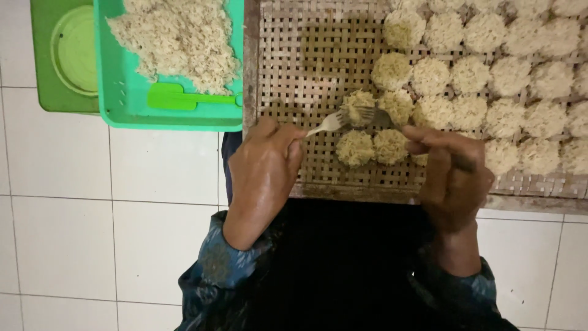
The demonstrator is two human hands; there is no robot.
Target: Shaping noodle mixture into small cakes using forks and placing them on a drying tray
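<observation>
Bare weave remains at the woven tray's left edge, where both hands grip forks on a noodle nest.

Dark blue patterned sleeves

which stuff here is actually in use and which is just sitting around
In use: left hand with fork, right hand, noodle nest on the fork, woven tray.
Lying about: teal tray of loose noodles, green scoop, green stool.

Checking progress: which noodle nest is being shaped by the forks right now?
The nest between the two forks, left of the filled rows; the left hand and right hand hold forks in it.
</observation>
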